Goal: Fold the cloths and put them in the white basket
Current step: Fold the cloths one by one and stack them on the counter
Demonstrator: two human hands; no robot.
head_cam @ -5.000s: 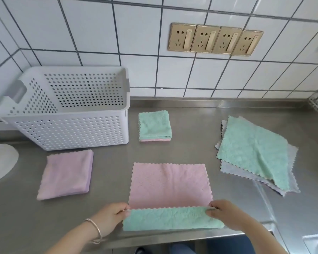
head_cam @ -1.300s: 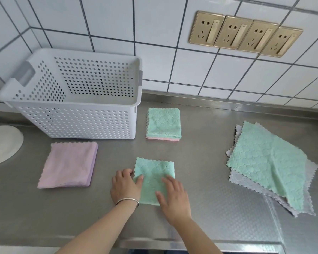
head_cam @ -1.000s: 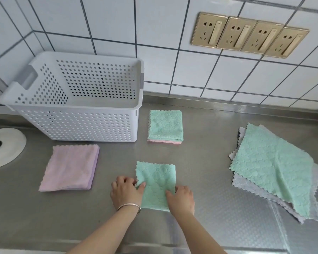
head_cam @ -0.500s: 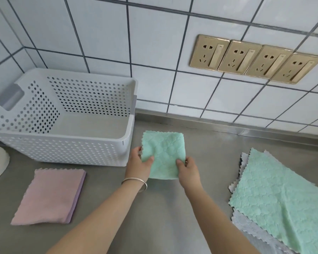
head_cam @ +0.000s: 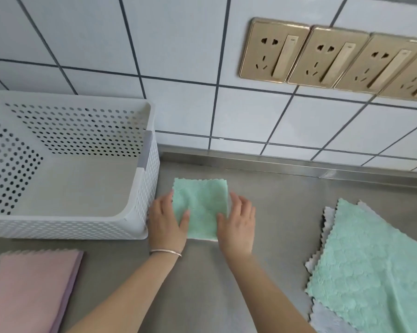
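Both hands lie on a folded green cloth [head_cam: 204, 207] near the table's [head_cam: 274, 193] back edge, just right of the white basket [head_cam: 140, 227]. The left hand [head_cam: 166, 221] and right hand [head_cam: 238, 222] flank it with fingers straight and relaxed, thumbs on top; it seems to sit on another folded cloth, though I can't be sure. A folded pink cloth [head_cam: 27, 289] lies at the front left corner, unfolded cloths [head_cam: 375, 267] toward the right edge.

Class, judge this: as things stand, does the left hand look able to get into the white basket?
Probably yes: the left hand sits right beside the white basket, whose top is open, with nothing between them.
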